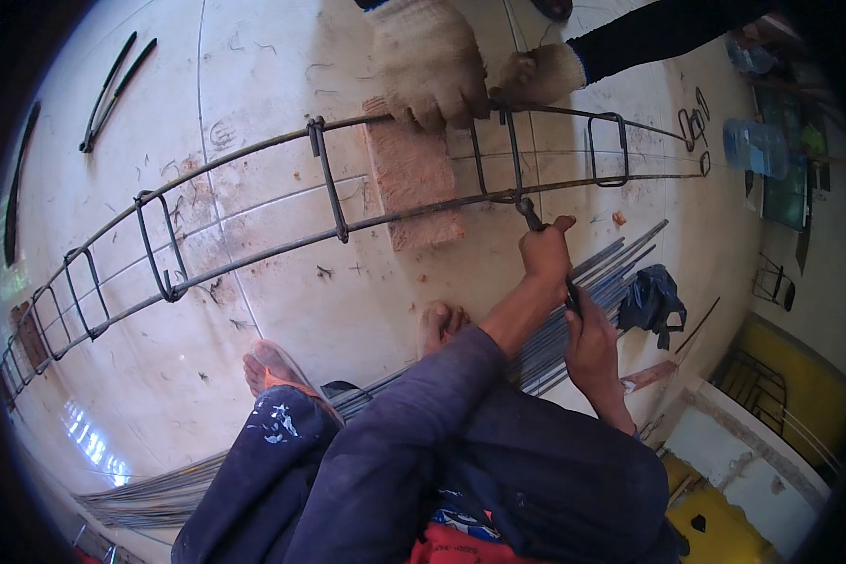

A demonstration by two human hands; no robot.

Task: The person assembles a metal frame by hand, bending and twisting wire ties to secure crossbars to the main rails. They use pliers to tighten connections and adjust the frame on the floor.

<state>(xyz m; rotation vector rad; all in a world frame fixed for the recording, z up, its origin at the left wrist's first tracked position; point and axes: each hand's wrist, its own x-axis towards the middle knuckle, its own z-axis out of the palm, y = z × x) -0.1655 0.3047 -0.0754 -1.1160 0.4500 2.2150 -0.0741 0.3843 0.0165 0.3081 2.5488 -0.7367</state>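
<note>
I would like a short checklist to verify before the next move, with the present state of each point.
1. Left hand and right hand both on the dark hand tool: ok.
2. Tool head at the stirrup, by the lower bar: ok.
3. Brick under the lower bar: ok.
4. Co-worker's gloved hands apart from the tool, at the upper bar: ok.
5. Own hands gloved: not ok, both bare.
6. Wire tie at the tool head: cannot tell, too small.

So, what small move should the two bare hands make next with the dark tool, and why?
Probably a small turn of the dark tool, held by the left hand with the right hand at its lower end: its head is at the lower bar, beside a bent steel loop, and a co-worker's gloved hand is at the upper bar, perhaps steadying it.
</note>
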